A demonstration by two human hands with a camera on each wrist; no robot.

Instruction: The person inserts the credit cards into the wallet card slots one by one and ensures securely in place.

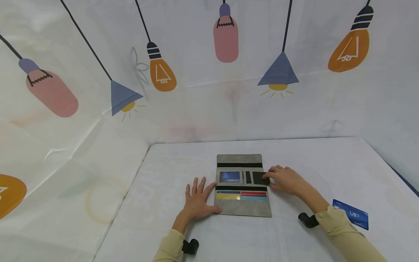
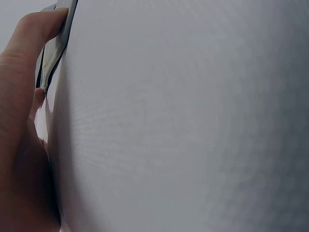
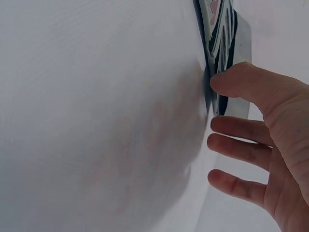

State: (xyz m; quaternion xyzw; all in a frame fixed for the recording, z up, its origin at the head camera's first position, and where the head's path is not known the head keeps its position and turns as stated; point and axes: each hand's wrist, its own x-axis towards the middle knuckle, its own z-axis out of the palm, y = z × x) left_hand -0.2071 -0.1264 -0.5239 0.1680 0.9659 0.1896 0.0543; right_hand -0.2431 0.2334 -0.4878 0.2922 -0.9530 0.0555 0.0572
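Observation:
An unfolded grey wallet (image 1: 243, 210) lies on the white table, with several coloured cards in its lower slots and a blue card behind a window. My left hand (image 1: 197, 204) is spread flat at its left side, with thumb and index finger touching the edge. In the left wrist view, the thumb (image 2: 48, 24) rests on the wallet's rim. At the right edge my right hand (image 1: 289, 181) pinches the wallet at its black pocket (image 1: 258, 178) between thumb and index finger. The other fingers (image 3: 239, 150) of that hand extend past the edge in the right wrist view.
A blue card (image 1: 355, 216) lies on the table at the right, partly behind the right sleeve (image 1: 340, 225). Behind the white table (image 1: 183, 156) stands a white cloth backdrop (image 1: 196, 109) printed with lamps and bulbs. Each wrist carries a black camera mount.

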